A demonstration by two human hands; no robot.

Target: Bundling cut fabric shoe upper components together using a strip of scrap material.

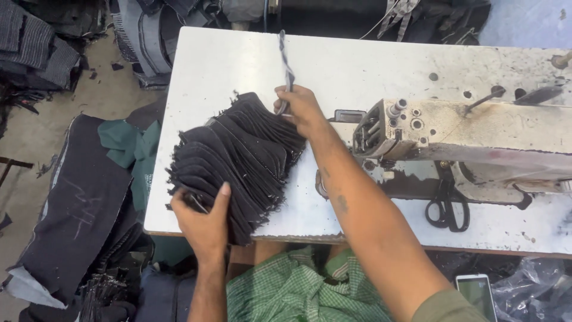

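A fanned stack of dark denim pieces lies on the left part of the white sewing table. My left hand grips the near end of the stack, thumb on top. My right hand rests at the stack's far end and pinches a twisted blue-and-white fabric strip that stretches away over the table. The strip's lower end is hidden under my fingers.
A worn cream sewing machine stands right of my arm, with black scissors in front of it. Piles of dark fabric lie on the floor at left. A phone sits near my lap at lower right.
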